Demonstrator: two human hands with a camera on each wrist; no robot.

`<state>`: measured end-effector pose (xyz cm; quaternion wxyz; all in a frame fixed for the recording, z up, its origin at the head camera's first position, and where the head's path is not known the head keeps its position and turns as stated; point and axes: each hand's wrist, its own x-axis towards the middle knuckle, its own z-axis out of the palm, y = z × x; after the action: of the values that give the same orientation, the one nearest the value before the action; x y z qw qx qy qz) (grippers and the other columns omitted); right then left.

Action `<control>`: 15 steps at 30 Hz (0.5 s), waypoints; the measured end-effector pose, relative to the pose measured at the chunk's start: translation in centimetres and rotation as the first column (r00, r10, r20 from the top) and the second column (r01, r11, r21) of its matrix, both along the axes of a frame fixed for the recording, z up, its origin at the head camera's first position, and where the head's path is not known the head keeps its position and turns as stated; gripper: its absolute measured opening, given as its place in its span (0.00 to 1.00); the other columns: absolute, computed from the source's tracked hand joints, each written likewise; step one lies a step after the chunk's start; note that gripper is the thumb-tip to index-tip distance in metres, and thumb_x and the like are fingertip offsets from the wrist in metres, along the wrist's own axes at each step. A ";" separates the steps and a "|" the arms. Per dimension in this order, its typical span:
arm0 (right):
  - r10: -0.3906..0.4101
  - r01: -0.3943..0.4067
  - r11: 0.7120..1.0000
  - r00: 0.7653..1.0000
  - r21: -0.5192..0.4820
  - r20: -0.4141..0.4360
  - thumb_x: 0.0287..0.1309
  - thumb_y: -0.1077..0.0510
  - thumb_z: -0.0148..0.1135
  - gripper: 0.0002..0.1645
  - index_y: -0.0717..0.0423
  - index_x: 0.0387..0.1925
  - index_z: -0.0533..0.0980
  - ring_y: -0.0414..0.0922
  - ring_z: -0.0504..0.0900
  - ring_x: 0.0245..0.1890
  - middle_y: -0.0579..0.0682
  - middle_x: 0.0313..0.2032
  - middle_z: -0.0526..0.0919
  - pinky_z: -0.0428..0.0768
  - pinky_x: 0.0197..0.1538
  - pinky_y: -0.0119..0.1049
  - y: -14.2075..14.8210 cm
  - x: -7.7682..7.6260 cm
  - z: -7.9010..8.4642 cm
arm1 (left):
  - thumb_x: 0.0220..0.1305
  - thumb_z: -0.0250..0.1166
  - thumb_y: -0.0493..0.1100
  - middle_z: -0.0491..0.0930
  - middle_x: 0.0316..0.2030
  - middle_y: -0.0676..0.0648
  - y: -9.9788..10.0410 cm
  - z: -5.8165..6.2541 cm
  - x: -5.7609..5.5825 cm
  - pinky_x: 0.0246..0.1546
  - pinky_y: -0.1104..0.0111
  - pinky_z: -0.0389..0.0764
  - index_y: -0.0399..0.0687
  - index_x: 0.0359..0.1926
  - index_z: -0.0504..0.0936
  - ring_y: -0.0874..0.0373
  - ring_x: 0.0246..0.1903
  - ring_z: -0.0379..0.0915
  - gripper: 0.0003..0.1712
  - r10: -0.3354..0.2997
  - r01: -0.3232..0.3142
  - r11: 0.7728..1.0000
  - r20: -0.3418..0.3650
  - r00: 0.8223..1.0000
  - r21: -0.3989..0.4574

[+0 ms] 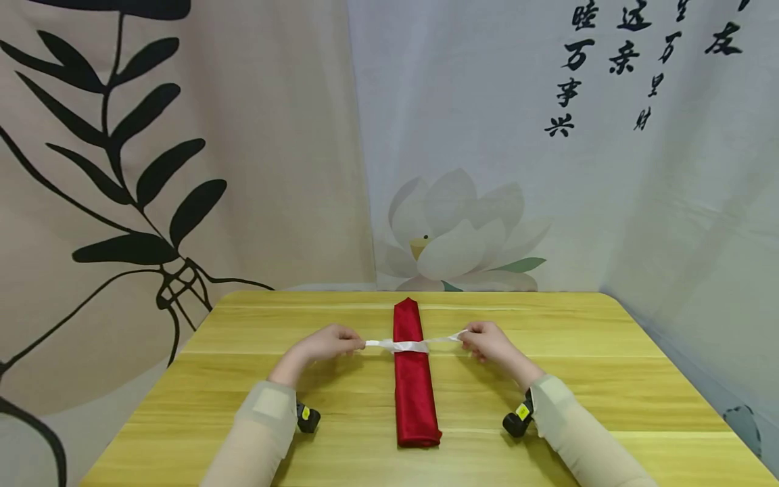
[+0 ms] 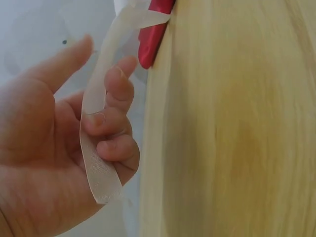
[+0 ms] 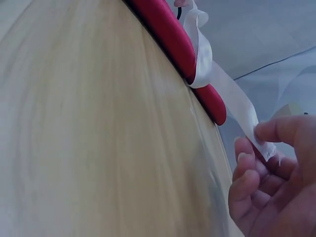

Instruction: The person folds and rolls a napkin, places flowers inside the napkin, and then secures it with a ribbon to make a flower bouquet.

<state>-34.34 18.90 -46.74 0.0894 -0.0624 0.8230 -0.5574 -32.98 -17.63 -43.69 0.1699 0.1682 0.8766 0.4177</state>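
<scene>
A long, narrow bundle of folded red satin cloth (image 1: 416, 399) lies lengthwise on the table, with a white ribbon (image 1: 411, 347) passed around it above its middle. To its left, my left hand (image 1: 328, 343) holds one ribbon end; in the left wrist view the ribbon (image 2: 101, 79) runs along the curled fingers (image 2: 106, 121) and its tail hangs below them. On the other side my right hand (image 1: 489, 343) pinches the opposite end, with the thumb on the ribbon (image 3: 237, 101) in the right wrist view. Both ends stretch out sideways, above the table. The ribbon's underside is hidden.
The yellow wooden table (image 1: 608, 419) reaches back to a hanging curtain (image 1: 292, 169) printed with leaves, a lotus and black writing. A small black camera (image 1: 308, 417) sits on the left wrist, another camera (image 1: 518, 419) on the right.
</scene>
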 end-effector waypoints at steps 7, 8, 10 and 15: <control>-0.014 0.014 1.000 1.000 0.008 -0.006 0.64 0.59 0.57 0.11 0.66 0.39 0.76 0.41 0.69 0.17 0.55 0.27 0.78 0.68 0.21 0.32 1.1 0.3 0.1 | 0.74 0.51 0.45 0.77 0.33 0.40 -0.6 0.1 0.2 0.32 0.62 0.68 0.33 0.45 0.81 0.54 0.28 0.65 0.19 0.018 -0.018 1.000 -0.005 1.000 0.012; -0.013 0.013 1.000 1.000 0.007 -0.008 0.64 0.59 0.57 0.11 0.66 0.38 0.76 0.41 0.68 0.17 0.55 0.27 0.78 0.68 0.21 0.32 1.3 0.4 0.1 | 0.73 0.52 0.43 0.77 0.33 0.40 -0.6 0.2 0.2 0.34 0.61 0.70 0.33 0.44 0.81 0.53 0.30 0.66 0.18 0.009 -0.009 1.000 -0.010 1.000 0.009; -0.013 0.013 1.000 1.000 0.005 -0.006 0.65 0.59 0.56 0.11 0.66 0.37 0.76 0.41 0.68 0.17 0.54 0.27 0.77 0.68 0.21 0.32 1.6 0.6 0.2 | 0.72 0.54 0.42 0.78 0.33 0.40 -0.8 0.1 0.2 0.36 0.59 0.71 0.33 0.42 0.81 0.51 0.33 0.68 0.15 -0.007 0.007 1.000 -0.029 1.000 -0.003; -0.016 0.016 1.000 1.000 0.019 -0.010 0.65 0.59 0.56 0.11 0.67 0.38 0.76 0.40 0.67 0.17 0.54 0.27 0.78 0.68 0.21 0.32 2.2 1.1 0.4 | 0.70 0.58 0.41 0.75 0.28 0.46 -1.0 -0.1 0.1 0.30 0.64 0.68 0.35 0.36 0.80 0.55 0.29 0.66 0.12 -0.011 0.009 0.999 -0.059 0.998 -0.037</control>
<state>-33.26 21.12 -46.35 0.0816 -0.0574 0.8293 -0.5498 -32.88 -18.63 -43.77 0.1491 0.1817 0.8878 0.3957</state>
